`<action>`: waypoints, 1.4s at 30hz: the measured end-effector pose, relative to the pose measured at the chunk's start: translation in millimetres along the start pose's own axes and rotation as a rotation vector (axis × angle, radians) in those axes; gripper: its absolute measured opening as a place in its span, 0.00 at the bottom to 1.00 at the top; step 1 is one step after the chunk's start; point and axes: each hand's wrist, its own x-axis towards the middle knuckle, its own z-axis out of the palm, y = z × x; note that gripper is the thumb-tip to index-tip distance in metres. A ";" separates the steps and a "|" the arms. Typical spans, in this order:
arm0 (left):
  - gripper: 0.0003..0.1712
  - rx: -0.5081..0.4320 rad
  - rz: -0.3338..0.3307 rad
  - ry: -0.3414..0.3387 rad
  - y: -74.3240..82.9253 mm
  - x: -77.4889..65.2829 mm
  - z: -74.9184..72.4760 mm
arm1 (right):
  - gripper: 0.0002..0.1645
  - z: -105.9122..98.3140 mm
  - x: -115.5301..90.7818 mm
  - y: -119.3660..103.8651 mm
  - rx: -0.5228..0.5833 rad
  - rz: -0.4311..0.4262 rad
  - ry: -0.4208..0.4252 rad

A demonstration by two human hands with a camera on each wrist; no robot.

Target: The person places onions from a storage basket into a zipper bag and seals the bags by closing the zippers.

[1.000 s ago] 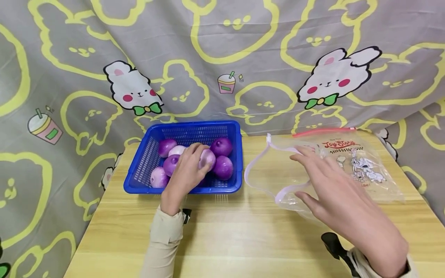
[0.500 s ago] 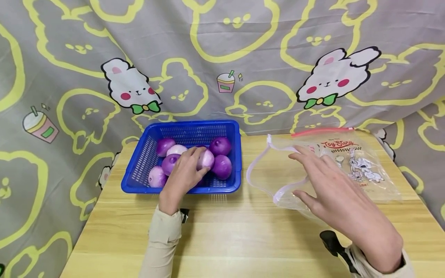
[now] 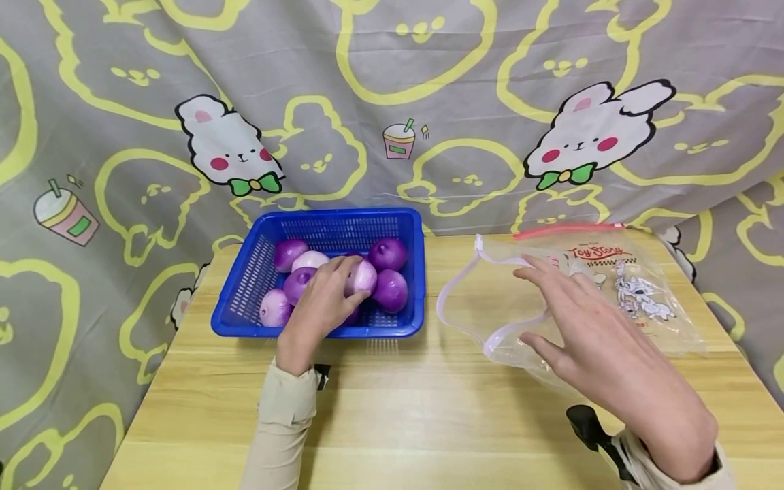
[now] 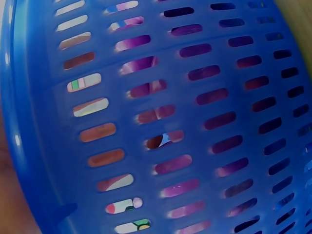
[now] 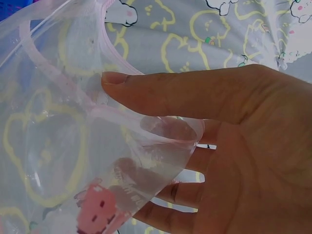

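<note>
In the head view, a blue slotted basket point(image 3: 257, 331) holds several purple onions point(image 3: 388, 291). My left hand point(image 3: 315, 303) reaches over its near rim, fingers and thumb curled round a paler onion point(image 3: 365, 278). The left wrist view is filled by the basket's slotted wall point(image 4: 170, 105), with purple showing through the slots. On the right, a clear zip bag point(image 3: 499, 337) with a lilac seal gapes towards the basket. My right hand point(image 3: 603, 347) is at this bag, thumb and fingers spread apart. The right wrist view shows its thumb point(image 5: 161, 92) by the mouth and fingers behind the film.
A second clear bag point(image 3: 658, 289) with a red seal and "Toy Story" print lies flat behind my right hand. All stand on a wooden table point(image 3: 392, 422). A grey curtain point(image 3: 367, 184) with cartoon rabbits hangs along the back.
My left hand stays on the paler onion in the basket, and my right hand stays at the zip bag. Only a slight shift of the head view shows.
</note>
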 end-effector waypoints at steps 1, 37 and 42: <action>0.32 -0.001 -0.004 -0.004 0.4 -0.1 -0.7 | 0.55 0.0 -0.1 0.2 0.000 -0.001 0.002; 0.36 -0.083 0.132 0.169 43.2 -10.8 -33.5 | 0.52 -0.9 -1.8 -1.5 0.030 -0.028 0.016; 0.37 -0.099 0.147 0.176 52.0 -15.1 -38.6 | 0.52 -0.6 -1.7 -1.8 0.032 -0.042 0.023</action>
